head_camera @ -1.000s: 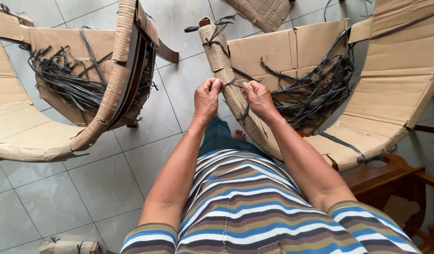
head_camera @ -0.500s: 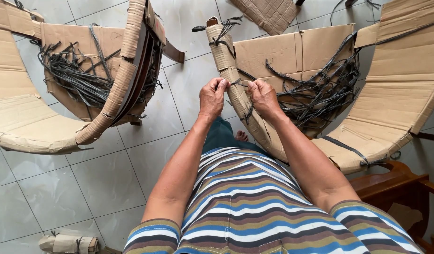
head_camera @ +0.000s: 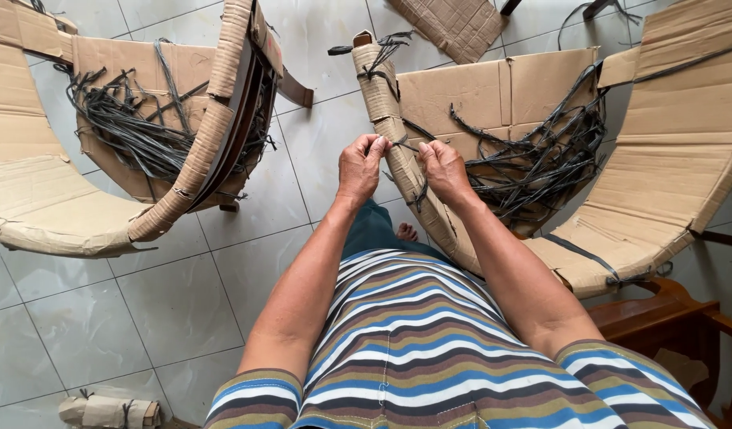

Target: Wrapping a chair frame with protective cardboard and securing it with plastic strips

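Note:
A chair wrapped in brown cardboard (head_camera: 541, 103) stands in front of me on the right, with a tangle of black plastic straps (head_camera: 541, 159) piled in its seat. Its cardboard-wrapped armrest (head_camera: 382, 103) runs toward me. My left hand (head_camera: 360, 168) and my right hand (head_camera: 444, 169) are closed on either side of that armrest, pinching a thin black strap (head_camera: 406, 145) that crosses it between them. My forearms reach out over my striped shirt.
A second cardboard-wrapped chair (head_camera: 191, 159) with more black straps (head_camera: 136, 127) stands at the left on the grey tiled floor (head_camera: 144, 318). A flat cardboard sheet (head_camera: 457, 24) lies at the top. A bare wooden chair part (head_camera: 668, 310) shows at the lower right, and a small cardboard roll (head_camera: 108, 411) lies at the bottom left.
Both hands stay on the strap at the armrest, drawn slightly apart; the view has shifted a little.

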